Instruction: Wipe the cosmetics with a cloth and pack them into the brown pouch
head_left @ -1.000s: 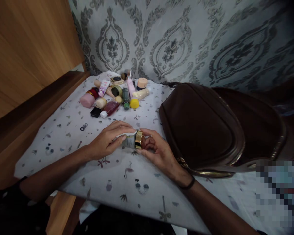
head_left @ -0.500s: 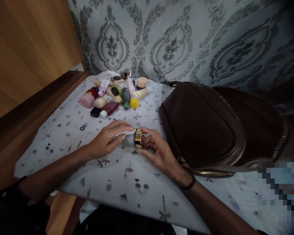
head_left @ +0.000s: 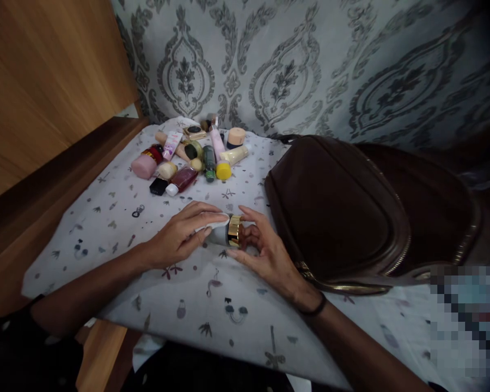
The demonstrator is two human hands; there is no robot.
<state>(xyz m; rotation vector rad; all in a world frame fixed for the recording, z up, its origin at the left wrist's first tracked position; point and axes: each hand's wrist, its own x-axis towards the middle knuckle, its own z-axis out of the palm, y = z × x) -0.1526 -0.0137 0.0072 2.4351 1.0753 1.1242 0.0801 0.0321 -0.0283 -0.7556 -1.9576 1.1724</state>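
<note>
A small jar [head_left: 218, 236] with a shiny gold lid [head_left: 234, 231] lies on its side between my hands, just above or on the printed cloth. My left hand [head_left: 183, 233] is closed on a folded white wipe [head_left: 214, 219], pressing it against the jar's pale body. From the right, my right hand [head_left: 265, 247] curves round the gold lid. Its index finger is at the lid's upper edge, the thumb is below, and the other fingers curl against the lid's end. The palm side of my left hand is hidden.
Behind my hands several cosmetics lie grouped, among them a red bottle [head_left: 182, 180], a green bottle [head_left: 209, 163] and a yellow-capped tube [head_left: 224, 170]. A dark brown backpack [head_left: 335, 207] lies at the right. A wooden panel [head_left: 53, 81] stands at the left, and patterned wallpaper [head_left: 237, 60] is behind.
The jar has shifted slightly to the right, and the wipe has slid along it toward the lid. My right hand's fingers have spread a little wider around the lid.
</note>
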